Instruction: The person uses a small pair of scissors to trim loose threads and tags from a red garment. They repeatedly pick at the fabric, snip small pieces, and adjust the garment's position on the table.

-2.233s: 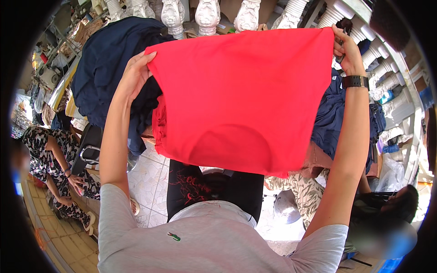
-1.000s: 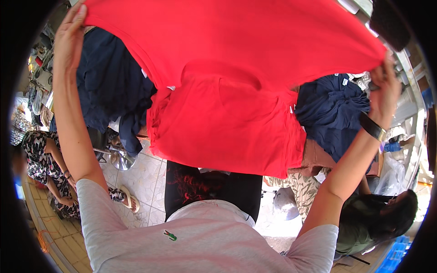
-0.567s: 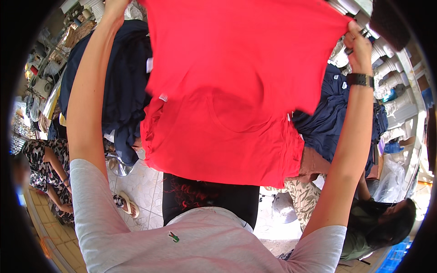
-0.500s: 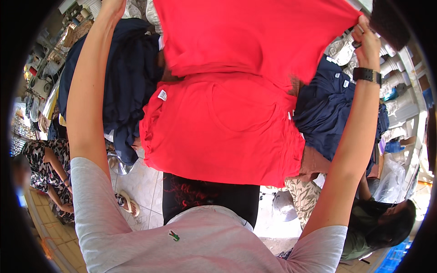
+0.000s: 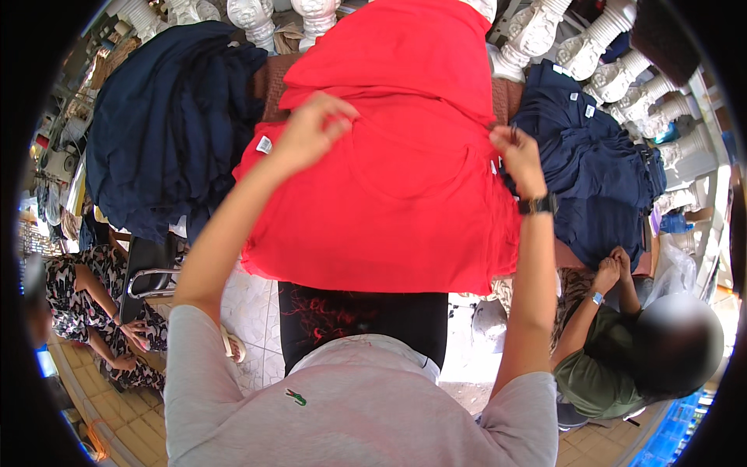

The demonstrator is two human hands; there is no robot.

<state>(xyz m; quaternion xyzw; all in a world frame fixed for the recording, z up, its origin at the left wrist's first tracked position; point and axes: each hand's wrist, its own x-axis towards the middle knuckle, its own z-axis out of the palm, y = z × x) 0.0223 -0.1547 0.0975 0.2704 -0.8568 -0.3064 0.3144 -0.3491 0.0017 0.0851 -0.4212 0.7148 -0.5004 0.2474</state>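
Note:
A red shirt (image 5: 412, 210) lies spread on top of a pile of red garments in front of me, its round neckline facing up. My left hand (image 5: 311, 134) is over the upper left of the shirt, beside the neckline. Its fingers are bent together at the cloth and slightly blurred. At the shirt's upper right edge, my right hand (image 5: 520, 156) pinches the red fabric between thumb and fingers. Beyond both hands, more red cloth (image 5: 397, 54) extends away from me. A small white label (image 5: 264, 145) shows at the pile's left side.
Dark blue garments are heaped at the left (image 5: 167, 132) and the right (image 5: 580, 156) on a brown-covered table (image 5: 507, 97). White ornate balusters (image 5: 533, 31) line the far side. One person (image 5: 93, 303) sits at the left; another (image 5: 599, 366) works at the right.
Both hands have come down and inward from the raised, outstretched shirt. The red cloth now rests on the pile. The person at the right has brought their hands to the blue cloth.

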